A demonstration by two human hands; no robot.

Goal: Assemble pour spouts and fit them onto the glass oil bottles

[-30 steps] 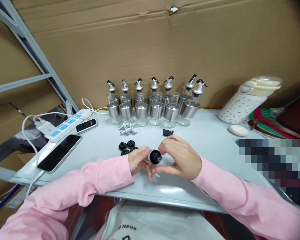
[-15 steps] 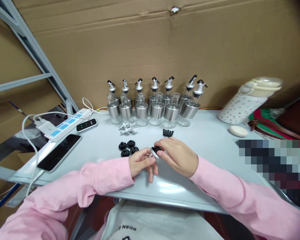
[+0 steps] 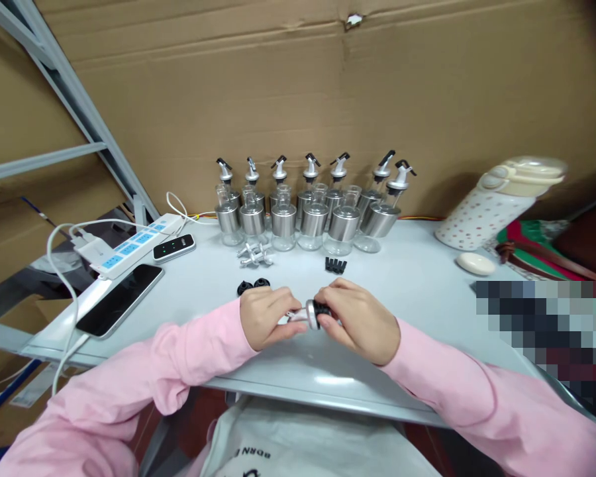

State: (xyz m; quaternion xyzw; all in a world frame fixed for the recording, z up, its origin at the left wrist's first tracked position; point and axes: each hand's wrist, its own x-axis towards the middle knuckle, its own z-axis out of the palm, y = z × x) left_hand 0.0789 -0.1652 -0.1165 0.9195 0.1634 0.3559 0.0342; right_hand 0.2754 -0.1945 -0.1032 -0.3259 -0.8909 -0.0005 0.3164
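Both my hands meet over the front middle of the grey table. My left hand is closed on the silver spout end of a small pourer cap. My right hand is closed on the cap's black stopper end. The piece lies sideways between my fingertips, just above the table. Black rubber stoppers lie just behind my left hand, partly hidden by it. Loose silver spouts and small black pieces lie further back.
Several glass bottles with steel bands, some with pourer tops, stand in rows at the back before a cardboard wall. A phone, a remote and a power strip lie left. A dotted flask and white soap-shaped object sit right.
The cap has turned from facing me, black end up, to lying sideways between both hands. My left hand shifted up over the black stoppers and closed tighter on the spout.
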